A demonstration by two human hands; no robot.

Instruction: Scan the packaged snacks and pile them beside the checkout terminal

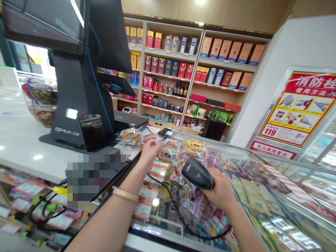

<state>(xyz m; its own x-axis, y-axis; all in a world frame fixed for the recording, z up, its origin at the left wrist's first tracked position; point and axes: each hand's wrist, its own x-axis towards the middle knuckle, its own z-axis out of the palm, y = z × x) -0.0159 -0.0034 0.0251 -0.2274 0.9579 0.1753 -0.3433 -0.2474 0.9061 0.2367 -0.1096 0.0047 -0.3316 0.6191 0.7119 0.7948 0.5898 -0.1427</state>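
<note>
My right hand is wrapped around a black handheld barcode scanner, its head tilted toward the packets on the glass counter. My left hand pinches the edge of a clear packet of round brown biscuits; a barcode label shows on its lower right side. Just right of that packet lies another biscuit packet with a yellow and blue print. Under the scanner are purple-printed packets, partly covered by it and my right hand. Beyond my left hand is one more biscuit packet.
A black cash register stands on the white counter to the left. The scanner's cable loops over the glass display case. Shelves of boxed goods line the back; a red poster hangs at the right.
</note>
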